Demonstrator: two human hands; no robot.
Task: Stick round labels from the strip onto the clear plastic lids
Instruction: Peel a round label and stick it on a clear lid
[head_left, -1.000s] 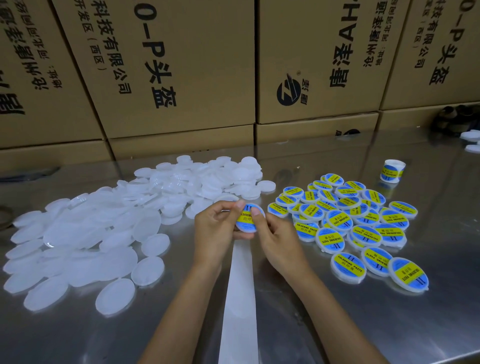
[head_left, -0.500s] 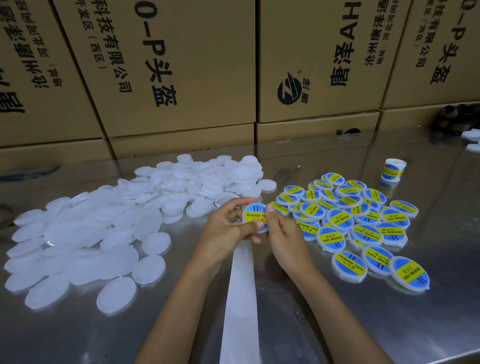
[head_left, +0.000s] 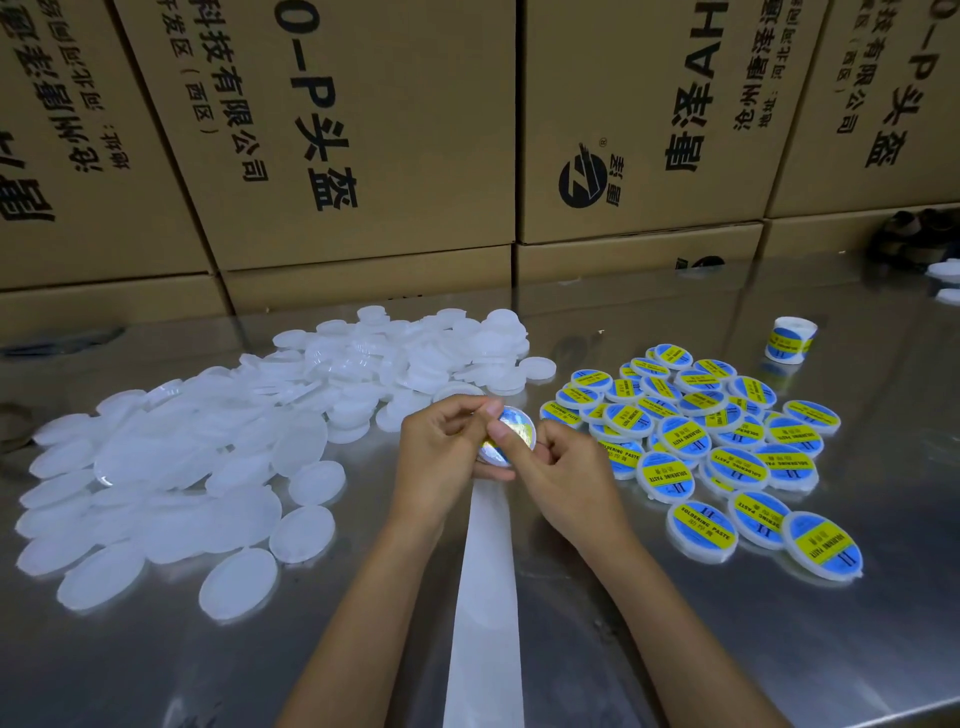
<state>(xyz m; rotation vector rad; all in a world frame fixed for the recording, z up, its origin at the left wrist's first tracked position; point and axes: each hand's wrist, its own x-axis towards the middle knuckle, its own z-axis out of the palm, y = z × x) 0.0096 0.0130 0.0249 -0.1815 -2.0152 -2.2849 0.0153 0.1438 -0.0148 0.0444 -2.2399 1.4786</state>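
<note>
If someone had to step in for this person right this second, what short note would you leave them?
Left hand and right hand both hold one lid between them, its label on, seemingly being pressed down.
Bare lids are piled on the left of the table; labelled lids lie on the right.
The empty strip trails toward you; a label roll stands far right.
Left: finish this lid, then label the large bare pile.

You have two hands in view, the left hand (head_left: 441, 457) and the right hand (head_left: 561, 478), with one lid (head_left: 511, 434) between them. One backing strip (head_left: 485, 597) runs below that lid. One label roll (head_left: 789, 339) stands right of it. Unlabelled lids (head_left: 208, 447) left of it and labelled lids (head_left: 717, 447) right of it overlap too much to count exactly.
</note>
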